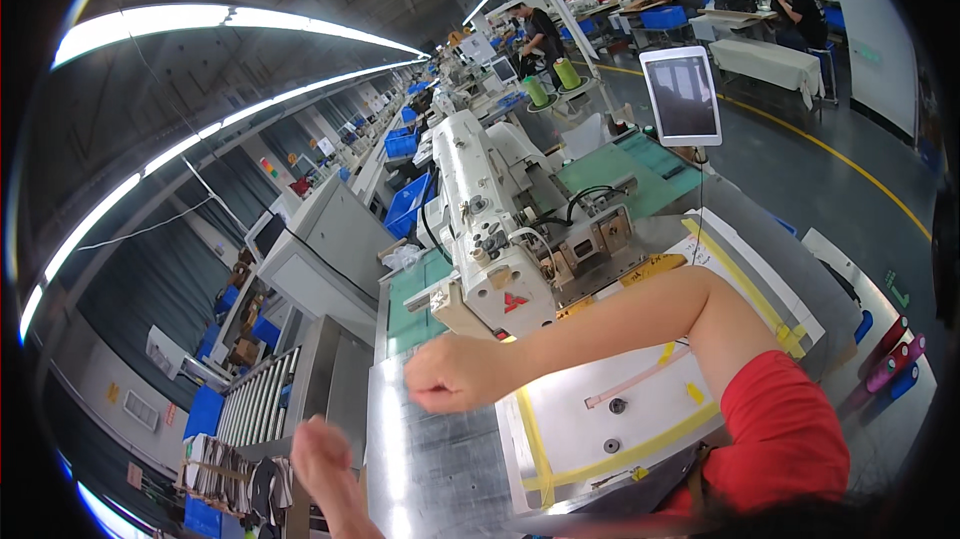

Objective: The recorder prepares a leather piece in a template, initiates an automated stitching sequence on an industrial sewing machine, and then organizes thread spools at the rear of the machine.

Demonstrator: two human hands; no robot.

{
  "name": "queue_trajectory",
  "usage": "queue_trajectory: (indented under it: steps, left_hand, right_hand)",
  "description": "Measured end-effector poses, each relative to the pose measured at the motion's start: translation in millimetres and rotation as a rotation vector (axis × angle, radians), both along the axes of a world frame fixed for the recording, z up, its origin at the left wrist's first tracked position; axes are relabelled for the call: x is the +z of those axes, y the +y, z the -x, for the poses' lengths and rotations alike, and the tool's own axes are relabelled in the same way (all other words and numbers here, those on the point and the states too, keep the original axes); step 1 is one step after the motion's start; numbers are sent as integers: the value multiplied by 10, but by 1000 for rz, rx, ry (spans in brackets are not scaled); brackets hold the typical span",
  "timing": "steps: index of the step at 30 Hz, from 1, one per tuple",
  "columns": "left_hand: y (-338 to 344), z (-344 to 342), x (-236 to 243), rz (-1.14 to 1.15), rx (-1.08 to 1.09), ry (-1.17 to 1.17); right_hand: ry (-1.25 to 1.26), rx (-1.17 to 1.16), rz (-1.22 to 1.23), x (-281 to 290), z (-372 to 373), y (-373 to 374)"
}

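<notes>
My right arm, in a red sleeve, reaches leftward across the front of a large white industrial sewing machine (490, 229). My right hand (460, 374) is closed in a fist over the metal table (435, 459), just in front of the machine head. What it holds, if anything, is hidden. Further left and lower, my left hand (325, 459) is raised beside the table edge. Its fingers are smeared by motion. A white template sheet edged with yellow tape (560, 439) lies under my right arm. On it are a pale pink strip (625, 384) and two small dark round parts (614, 446).
A tablet on a stand (683, 94) rises at the right rear. Thread cones (568, 74) stand behind the machine. Markers or spools (895, 354) sit at the right. A grey cabinet (320, 249) and a roller rack (258, 399) are on the left. People work far back.
</notes>
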State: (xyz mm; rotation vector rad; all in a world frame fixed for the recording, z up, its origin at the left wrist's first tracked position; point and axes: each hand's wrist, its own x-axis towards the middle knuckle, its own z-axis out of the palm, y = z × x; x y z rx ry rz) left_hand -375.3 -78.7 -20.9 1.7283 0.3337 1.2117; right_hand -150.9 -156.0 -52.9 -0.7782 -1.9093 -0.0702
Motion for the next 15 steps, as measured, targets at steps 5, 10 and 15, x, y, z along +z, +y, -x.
queue_trajectory:
  steps: [5, 10, 15]
  left_hand:
    - [-105, -1130, 37, 555, -489, 499]
    - [100, -1542, 130, 74, -354, 532]
    - [118, -1518, 217, -837, 171, 232]
  right_hand:
    - [1, 245, -43, -116, 551, -245]
    - [-95, 317, -89, -54, 485, -355]
    - [392, -146, -132, 459, -737, -150]
